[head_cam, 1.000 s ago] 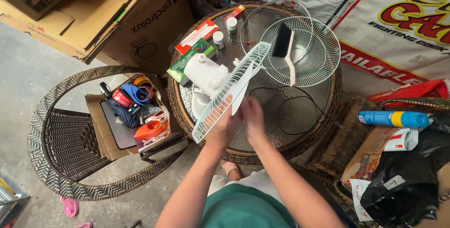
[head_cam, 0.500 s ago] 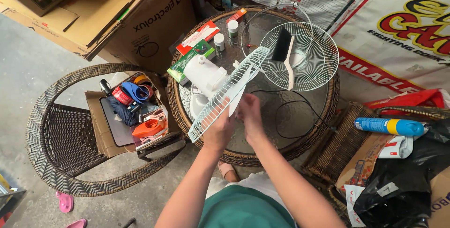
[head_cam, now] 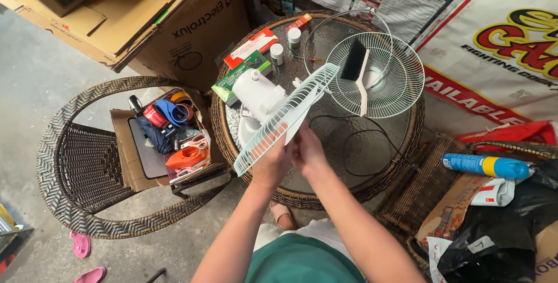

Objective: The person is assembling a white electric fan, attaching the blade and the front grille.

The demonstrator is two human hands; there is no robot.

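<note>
Change: the left hand (head_cam: 273,158) and right hand (head_cam: 307,150) have been drawn closer together on the fan guard (head_cam: 286,119) than a second ago; the guard is kept at much the same tilt.
Left hand: extended from the lower middle of the view, forearm angled up and slightly right; fingers curled round the lower rim of the guard, thumb laid over the wires.
Right hand: extended alongside, forearm angled up and left; fingers closed on the white fan blade (head_cam: 296,125) just behind the guard, touching the left hand.
Fan guard: white wire, held on edge and tilted, running from lower left to upper right above the near side of the table.
Fan body: white motor housing (head_cam: 258,92) with base, lying on the table just behind the guard.
Second guard: white wire grille (head_cam: 388,79) lying flat on the far right of the table, with a black-bristled brush (head_cam: 356,68) resting on it.
Table: round, glass top with wicker rim (head_cam: 372,183); a black cord (head_cam: 349,143) is looped on the glass.
Other items on table: a green box (head_cam: 232,78), a red box (head_cam: 250,46), two small white jars (head_cam: 278,53).
Left of table: wicker chair (head_cam: 75,172) bearing an open cardboard box (head_cam: 125,161) of tools.
Right of table: blue and yellow spray can (head_cam: 487,165) on a pile of bags.
</note>
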